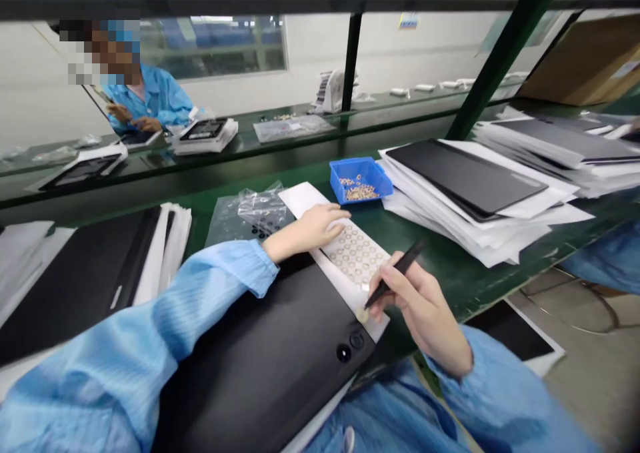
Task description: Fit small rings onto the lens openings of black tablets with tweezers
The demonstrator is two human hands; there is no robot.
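My left hand (313, 229) lies flat with fingers stretched out on a white strip (345, 253) that carries several pale ring-shaped stickers. My right hand (423, 309) is closed around black tweezers (395, 273), their tip pointing down at the near end of the strip. A black flat panel (265, 366) with two round holes near its corner lies in front of me, partly under the strip. Both my arms are in light blue sleeves.
A small blue tray (361, 179) of tiny rings stands behind the strip. Stacks of black panels between white sheets lie at right (470, 186) and left (85, 273). A clear plastic bag (250, 213) lies nearby. Another person in blue works at far left (145, 103).
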